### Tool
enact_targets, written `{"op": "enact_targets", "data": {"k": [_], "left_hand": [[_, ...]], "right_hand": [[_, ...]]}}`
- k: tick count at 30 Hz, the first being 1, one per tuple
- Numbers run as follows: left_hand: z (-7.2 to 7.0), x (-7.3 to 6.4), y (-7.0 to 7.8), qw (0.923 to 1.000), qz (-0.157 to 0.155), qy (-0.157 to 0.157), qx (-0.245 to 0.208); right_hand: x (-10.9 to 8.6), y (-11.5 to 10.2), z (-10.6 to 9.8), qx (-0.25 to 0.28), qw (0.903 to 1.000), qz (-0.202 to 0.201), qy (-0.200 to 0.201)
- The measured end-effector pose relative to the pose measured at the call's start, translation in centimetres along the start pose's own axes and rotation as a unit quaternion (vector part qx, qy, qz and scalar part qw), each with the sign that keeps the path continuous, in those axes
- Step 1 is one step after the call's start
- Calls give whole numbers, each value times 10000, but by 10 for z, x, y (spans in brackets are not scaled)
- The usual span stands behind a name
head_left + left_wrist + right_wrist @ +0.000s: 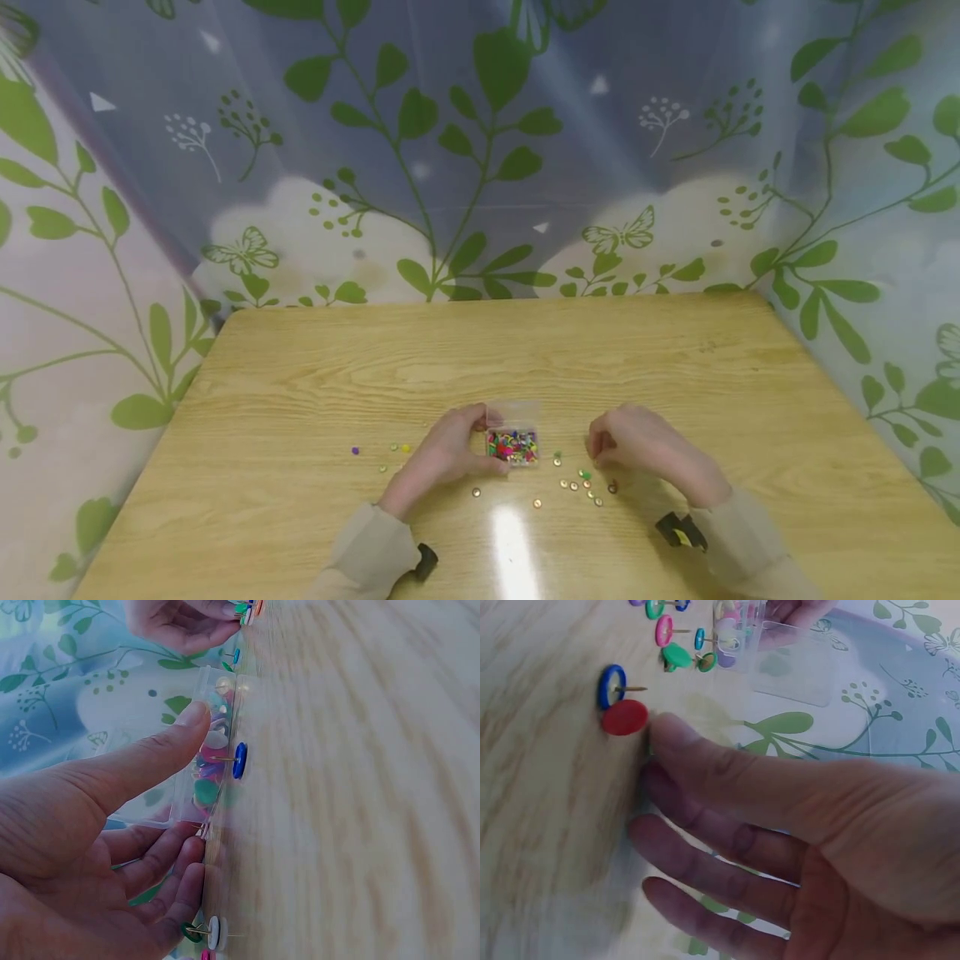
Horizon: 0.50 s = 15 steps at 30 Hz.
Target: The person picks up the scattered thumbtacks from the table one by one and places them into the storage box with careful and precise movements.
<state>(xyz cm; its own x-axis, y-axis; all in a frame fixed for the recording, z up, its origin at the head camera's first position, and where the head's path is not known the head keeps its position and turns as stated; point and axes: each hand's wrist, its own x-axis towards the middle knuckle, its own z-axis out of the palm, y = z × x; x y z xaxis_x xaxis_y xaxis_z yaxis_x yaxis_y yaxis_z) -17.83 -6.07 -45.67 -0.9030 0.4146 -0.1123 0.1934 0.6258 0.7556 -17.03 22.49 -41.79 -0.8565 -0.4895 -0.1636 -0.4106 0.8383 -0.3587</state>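
A small clear plastic box (513,448) full of colourful thumbtacks stands on the table, its transparent lid (791,664) raised. My left hand (450,450) holds this box from the left, thumb along the near side and fingers at the far side. To its right, my right hand (637,442) is down at the tabletop, thumb and index finger brought together. A green sliver shows between those tips in the right wrist view, apparently a thumbtack pinched there, mostly hidden. Close to the thumb lie a red thumbtack (625,718) and a blue thumbtack (612,686).
Several loose thumbtacks (573,486) are scattered between the hands, points up or on their sides. More lie left of the left hand, among them a purple thumbtack (356,451) and a yellow one. The wooden table (480,358) meets a leaf-patterned curtain (465,167) behind.
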Motion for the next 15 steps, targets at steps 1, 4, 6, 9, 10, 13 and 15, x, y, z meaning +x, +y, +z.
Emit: {"op": "enact_targets", "data": {"k": [1, 4, 6, 9, 10, 13, 15], "left_hand": [[0, 0, 0, 10000, 10, 8, -3], [-1, 0, -1, 10000, 41, 25, -28], [-1, -1, -1, 10000, 34, 23, -34], [-1, -1, -1, 10000, 30, 22, -16], [-1, -1, -1, 10000, 28, 21, -7], [-1, 0, -1, 10000, 46, 9, 26], [-1, 0, -1, 10000, 52, -4, 37]], "right_hand": [[1, 0, 0, 29, 10000, 6, 42], [3, 2, 2, 16, 9998, -132, 177], [4, 3, 2, 16, 9992, -273, 304], [7, 3, 3, 30, 9972, -467, 590], [7, 3, 3, 28, 9962, -521, 695], [9, 0, 4, 106, 9942, -558, 908], [10, -3, 4, 146, 9933, -564, 1001]]}}
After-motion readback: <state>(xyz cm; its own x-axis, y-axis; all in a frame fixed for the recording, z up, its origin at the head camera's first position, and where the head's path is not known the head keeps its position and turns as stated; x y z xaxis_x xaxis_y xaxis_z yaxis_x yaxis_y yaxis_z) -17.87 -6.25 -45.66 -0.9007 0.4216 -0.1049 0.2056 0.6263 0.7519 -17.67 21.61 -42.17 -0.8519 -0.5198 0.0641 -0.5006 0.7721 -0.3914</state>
